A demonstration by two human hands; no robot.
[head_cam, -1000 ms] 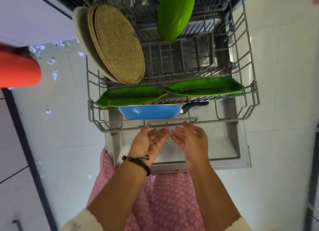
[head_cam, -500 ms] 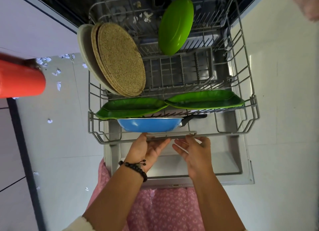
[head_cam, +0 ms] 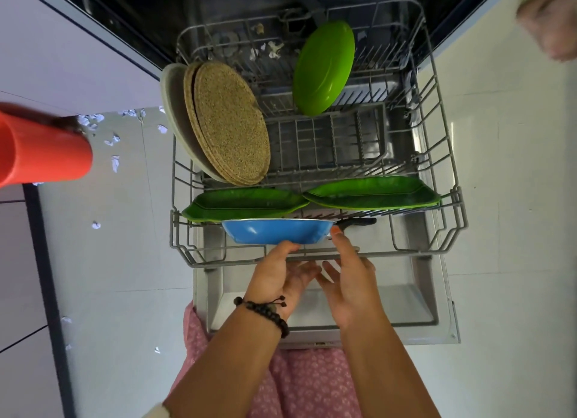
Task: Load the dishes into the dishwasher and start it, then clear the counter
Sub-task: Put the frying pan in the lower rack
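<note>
My left hand [head_cam: 278, 274] meets the front rail of the wire rack [head_cam: 459, 217] from below, palm up, fingers loosely extended, thumb over the rail and touching the underside of the blue pan [head_cam: 274, 230]; it closes on nothing. My right hand [head_cam: 349, 280] lies just beside it, also palm up and relaxed, its thumb tip reaching to where the pan's black handle [head_cam: 359, 221] joins the bowl; I cannot tell whether its fingers curl under the rail.

The pan stands on edge at the rack's front, handle pointing right. Directly behind it, two green leaf-shaped plates [head_cam: 246, 202] lie side by side, tips meeting near the middle. Farther back on the left, a pale plate [head_cam: 170, 105] and round woven mats [head_cam: 231, 127] lean against one another; at the rear, a green oval dish [head_cam: 323, 68] stands upright. The middle of the rack holds a grey cutlery basket [head_cam: 324, 139].

The rack is drawn out over the lowered dishwasher door [head_cam: 415, 308], whose front lip abuts my pink garment [head_cam: 312, 383]. White tiled floor [head_cam: 515, 199] lies open on both sides. An orange cylinder [head_cam: 40, 150] intrudes at left.
</note>
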